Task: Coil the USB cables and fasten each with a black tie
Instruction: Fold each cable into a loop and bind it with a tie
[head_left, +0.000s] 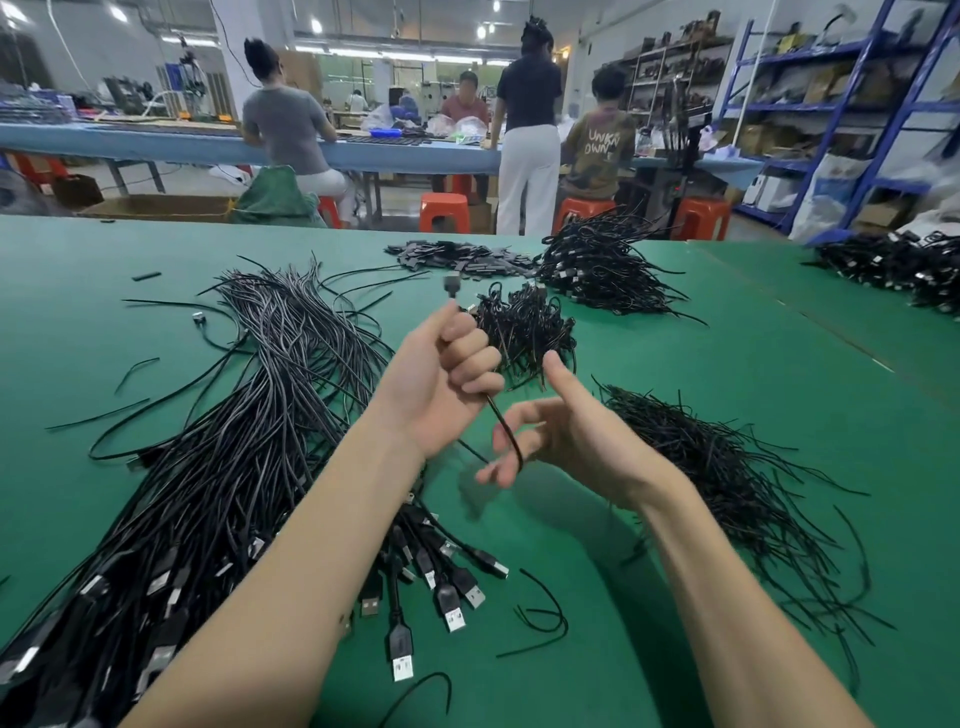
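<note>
- The left hand (457, 371) is gripping one USB cable (511, 434) in a fist above the green table (675, 332).
- The right hand (550, 436), fingers spread, is looping the cable.
- Keeping loops even and tension steady would likely help; ties (727, 467) are lying just right.

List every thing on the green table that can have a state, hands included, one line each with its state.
left hand: fist gripping one cable
held cable: partly looped, connector end sticking up above the fist
right hand: fingers relaxed, cable loop across them
loose cables: uncoiled, heaped on the left
coiled bundles: coiled, piled behind the hands
black ties: loose pile, unused
</note>
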